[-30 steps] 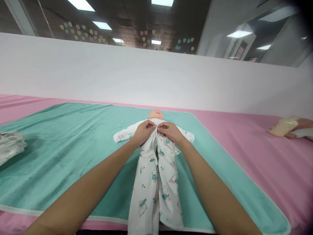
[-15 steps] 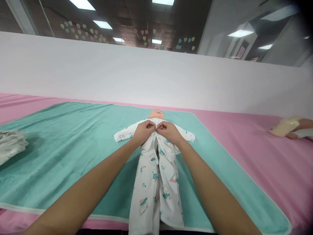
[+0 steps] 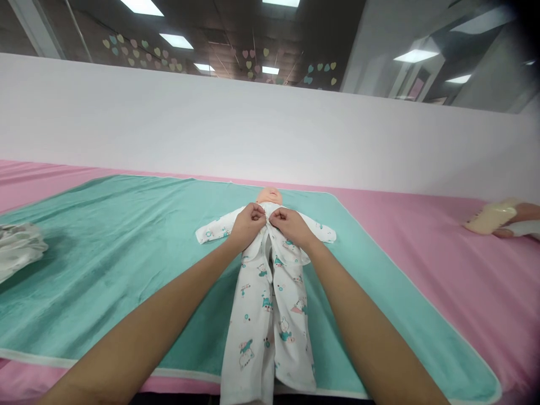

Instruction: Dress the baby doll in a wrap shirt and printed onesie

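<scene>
A baby doll [image 3: 270, 196] lies on its back on a teal towel [image 3: 126, 247], dressed in a white printed sleepsuit [image 3: 270, 315] whose front hangs partly undone below the chest. My left hand [image 3: 248, 224] and my right hand [image 3: 287, 225] meet at the doll's upper chest, just under its chin. Both are closed, each pinching one edge of the sleepsuit's front placket, knuckles almost touching. What lies between the fingertips is hidden.
The towel lies on a pink surface [image 3: 442, 270] with a white partition wall [image 3: 253, 124] behind. A crumpled pale cloth [image 3: 17, 247] sits at the far left. At the far right lies a cream bottle-like object [image 3: 491, 216] beside another doll's limb.
My hands have crept slightly up the doll's chest toward the neck and drawn closer together; the grip on the placket edges stays the same.
</scene>
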{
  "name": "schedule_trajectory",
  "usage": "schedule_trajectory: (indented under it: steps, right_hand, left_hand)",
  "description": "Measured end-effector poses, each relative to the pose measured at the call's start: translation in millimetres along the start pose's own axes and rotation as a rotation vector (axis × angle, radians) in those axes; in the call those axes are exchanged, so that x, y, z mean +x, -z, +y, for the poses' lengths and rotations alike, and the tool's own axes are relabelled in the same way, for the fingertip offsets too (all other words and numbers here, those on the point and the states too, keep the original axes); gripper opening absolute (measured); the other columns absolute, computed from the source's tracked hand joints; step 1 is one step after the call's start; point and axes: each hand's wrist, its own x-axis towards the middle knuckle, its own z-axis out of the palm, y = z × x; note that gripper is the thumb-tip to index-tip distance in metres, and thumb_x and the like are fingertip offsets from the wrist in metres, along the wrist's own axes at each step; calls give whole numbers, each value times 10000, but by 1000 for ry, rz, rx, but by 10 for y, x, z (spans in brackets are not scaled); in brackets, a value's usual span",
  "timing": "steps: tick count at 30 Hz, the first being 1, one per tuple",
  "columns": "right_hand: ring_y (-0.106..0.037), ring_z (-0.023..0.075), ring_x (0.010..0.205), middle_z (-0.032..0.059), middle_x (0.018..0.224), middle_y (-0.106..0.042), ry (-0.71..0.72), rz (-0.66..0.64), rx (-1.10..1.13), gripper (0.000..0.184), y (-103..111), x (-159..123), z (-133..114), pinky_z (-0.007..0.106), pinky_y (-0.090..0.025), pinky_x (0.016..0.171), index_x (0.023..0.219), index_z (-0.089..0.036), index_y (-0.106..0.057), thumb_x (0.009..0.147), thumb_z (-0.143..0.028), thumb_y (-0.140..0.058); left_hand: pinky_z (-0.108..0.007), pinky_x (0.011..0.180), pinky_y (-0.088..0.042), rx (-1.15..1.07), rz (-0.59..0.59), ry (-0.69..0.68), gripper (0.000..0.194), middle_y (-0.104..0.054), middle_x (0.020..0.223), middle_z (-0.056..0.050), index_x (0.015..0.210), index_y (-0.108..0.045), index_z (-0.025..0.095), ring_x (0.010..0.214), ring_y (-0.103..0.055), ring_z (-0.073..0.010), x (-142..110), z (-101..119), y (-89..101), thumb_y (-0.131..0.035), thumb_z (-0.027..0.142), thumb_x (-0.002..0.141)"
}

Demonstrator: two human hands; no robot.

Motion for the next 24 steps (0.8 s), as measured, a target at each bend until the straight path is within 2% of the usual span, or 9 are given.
schedule_trajectory:
  steps: [8, 13, 16, 20, 24]
  right_hand:
    - [-453, 105, 596, -23, 684, -564, -5, 12, -51, 140, -9, 22, 12, 224, -326, 558, 744, -197, -581, 734, -290, -477]
    - [-461, 119, 612, -28, 647, -561, -3, 128, -227, 75, -83, 45, 15, 242, -300, 568, 709, -204, -540, 724, -262, -494]
    - [-454, 125, 603, -25, 643, -559, -1, 155, -295, 67, -111, 49, 20, 249, -289, 570, 728, -211, -544, 729, -265, -504]
    - [-459, 130, 611, -19, 666, -566, -9, 157, -301, 81, -124, 45, 29, 250, -279, 563, 745, -217, -540, 747, -287, -500]
    - [-462, 133, 638, -4, 697, -578, -14, 160, -286, 199, -115, 49, 31, 253, -287, 577, 702, -206, -511, 810, -358, -445]
  left_hand:
    - [-239, 621, -419, 20, -18, -6, 129, -563, 699, 21, 842, -556, 192, 649, -528, -122, -33, 34, 1, -505, 263, 746]
    - [-250, 653, -436, 102, 2, -25, 90, -605, 719, 11, 795, -568, 198, 685, -568, -138, -49, 64, -8, -522, 260, 750]
    - [-262, 681, -446, 150, -2, -42, 75, -629, 750, 4, 796, -563, 207, 712, -590, -148, -51, 76, -14, -512, 252, 764]
    - [-272, 683, -446, 188, 27, -71, 75, -641, 769, -6, 821, -548, 214, 722, -598, -157, -62, 74, -26, -498, 253, 781]
    - [-276, 668, -440, 206, 57, -69, 77, -650, 768, -6, 828, -543, 218, 709, -597, -161, -78, 74, -34, -497, 255, 779]
